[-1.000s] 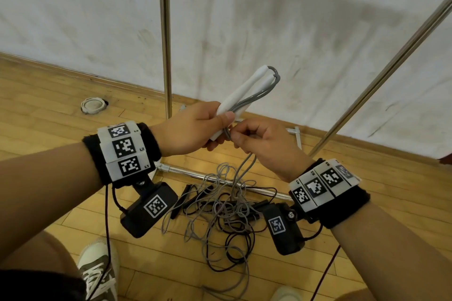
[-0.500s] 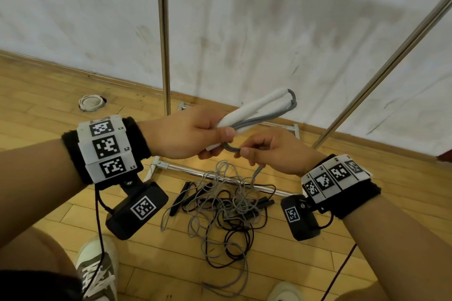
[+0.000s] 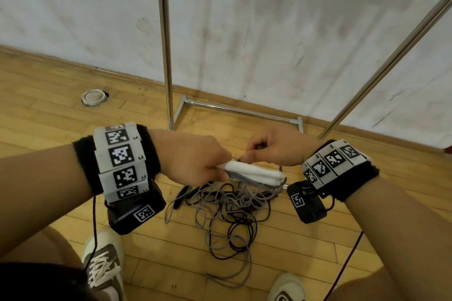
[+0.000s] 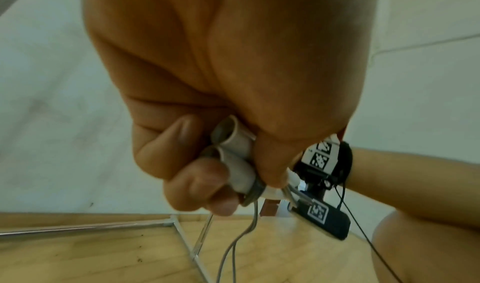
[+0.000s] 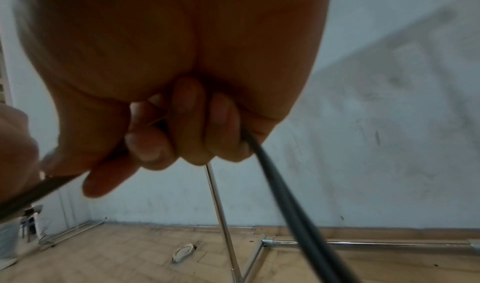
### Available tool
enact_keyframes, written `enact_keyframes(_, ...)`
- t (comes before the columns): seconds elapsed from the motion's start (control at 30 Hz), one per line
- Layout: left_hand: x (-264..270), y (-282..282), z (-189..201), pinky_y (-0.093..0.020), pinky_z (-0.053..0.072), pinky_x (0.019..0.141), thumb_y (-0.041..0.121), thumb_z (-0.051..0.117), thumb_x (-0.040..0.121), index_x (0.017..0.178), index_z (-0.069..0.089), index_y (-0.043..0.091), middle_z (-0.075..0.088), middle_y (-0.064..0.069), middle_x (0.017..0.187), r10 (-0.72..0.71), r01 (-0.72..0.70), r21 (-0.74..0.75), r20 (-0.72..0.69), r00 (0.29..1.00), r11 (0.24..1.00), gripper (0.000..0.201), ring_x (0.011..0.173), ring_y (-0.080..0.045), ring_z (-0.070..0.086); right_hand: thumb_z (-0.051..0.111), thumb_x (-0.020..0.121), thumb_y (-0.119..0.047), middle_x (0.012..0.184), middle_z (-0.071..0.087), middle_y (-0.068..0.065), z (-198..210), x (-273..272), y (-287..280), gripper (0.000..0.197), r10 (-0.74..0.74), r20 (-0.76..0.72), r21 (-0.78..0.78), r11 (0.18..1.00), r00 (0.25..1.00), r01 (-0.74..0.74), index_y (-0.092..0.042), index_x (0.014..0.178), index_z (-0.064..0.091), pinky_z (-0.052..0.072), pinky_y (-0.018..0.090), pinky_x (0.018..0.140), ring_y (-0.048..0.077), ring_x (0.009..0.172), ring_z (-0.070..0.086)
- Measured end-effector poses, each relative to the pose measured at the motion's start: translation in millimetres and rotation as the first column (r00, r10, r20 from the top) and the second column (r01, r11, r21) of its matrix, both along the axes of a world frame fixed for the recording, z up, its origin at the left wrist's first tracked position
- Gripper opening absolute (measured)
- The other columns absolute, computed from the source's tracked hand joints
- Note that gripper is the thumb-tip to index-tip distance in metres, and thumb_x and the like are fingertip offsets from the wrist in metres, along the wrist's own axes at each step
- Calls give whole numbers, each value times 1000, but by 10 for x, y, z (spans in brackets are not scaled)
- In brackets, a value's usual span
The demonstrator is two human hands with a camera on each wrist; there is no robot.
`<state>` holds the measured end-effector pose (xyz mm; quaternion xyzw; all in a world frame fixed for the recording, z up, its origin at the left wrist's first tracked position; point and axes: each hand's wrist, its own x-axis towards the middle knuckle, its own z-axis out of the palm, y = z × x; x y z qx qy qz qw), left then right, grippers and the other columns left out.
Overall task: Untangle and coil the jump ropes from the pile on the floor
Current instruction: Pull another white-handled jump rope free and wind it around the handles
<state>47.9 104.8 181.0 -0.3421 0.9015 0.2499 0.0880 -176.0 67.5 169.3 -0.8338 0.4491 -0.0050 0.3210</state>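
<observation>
Head view: my left hand (image 3: 193, 159) has swung the two white plastic handles (image 3: 254, 173) from upright to level.
Right hand (image 3: 276, 149): curled round grey cord (image 5: 291, 193).
Meaning: wrapping begins.
Pile (image 3: 227, 205): floor (image 3: 61, 117) below, tangled.

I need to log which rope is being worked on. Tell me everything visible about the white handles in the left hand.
The white handles are two smooth, plastic-looking tubes held side by side, lying roughly level and pointing toward the right hand. The left hand grips their near ends; the left wrist view shows open, hollow tube ends. Grey cord runs along them and hangs to the pile on the floor. The right hand pinches the cord just above them.
</observation>
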Motion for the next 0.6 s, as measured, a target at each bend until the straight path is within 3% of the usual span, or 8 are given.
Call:
enact_keyframes(0.07,-54,-4,-93,-23,34,46,43,44,101,74,44,29,52,4,63,0,4,-43,97,995,999,30,47,-8,46,68,84,-50,55,57,-11,-29,69,-6,26,34,-46,-93,995,998,-38,-27,76,74,33,17,51,4,52,47)
enact_keyframes(0.2,-136,-81,-263,-25,35,46,42,43,101,90,53,16,54,2,67,66,-51,-79,195,979,996,30,52,-12,50,64,87,-52,69,65,-4,-44,190,-21,30,9,-100,-240,970,995,-32,-24,77,71,35,19,50,10,65,55)
enact_keyframes(0.27,-153,-124,-318,-25,37,47,38,44,101,90,52,14,53,2,65,108,-94,-89,171,979,992,27,51,-13,50,62,90,-49,70,63,-6,-36,263,4,31,3,-124,-303,952,992,-41,-21,79,69,40,29,55,11,67,56)
enact_keyframes(0.33,-152,-162,-349,-26,41,48,31,45,101,94,54,11,53,1,65,153,-144,-88,114,982,986,23,51,-12,50,57,93,-47,69,60,-7,-19,324,31,32,-13,-149,-369,928,989,-44,-20,77,66,40,31,56,13,68,54)
enact_keyframes(0.4,-135,-186,-362,-19,40,48,23,47,100,89,54,16,52,2,66,187,-185,-79,23,982,980,15,52,-8,51,51,97,-42,60,52,-8,17,370,57,38,-30,-126,-390,920,992,-21,-22,66,58,35,31,52,10,58,48)
enact_keyframes(0.43,-123,-193,-362,-16,37,47,21,48,99,84,52,19,52,3,67,206,-206,-86,-7,978,975,16,52,-7,51,48,98,-38,54,47,-7,40,381,64,43,-36,-91,-383,924,995,-2,-22,59,52,35,33,51,10,52,45)
enact_keyframes(0.5,-97,-220,-365,-22,37,48,25,47,100,84,51,17,53,2,69,265,-263,-148,-9,964,953,18,53,-9,50,47,97,-27,46,50,-4,89,379,64,45,-64,36,-307,949,997,72,-18,53,51,43,36,51,10,45,48)
enact_keyframes(0.6,-56,-291,-325,-30,39,53,29,47,101,88,48,18,51,4,72,347,-354,-230,-70,935,907,17,59,-13,51,50,95,-10,61,70,-3,126,337,84,28,-150,253,-10,987,956,157,-14,75,68,55,27,54,10,54,68)
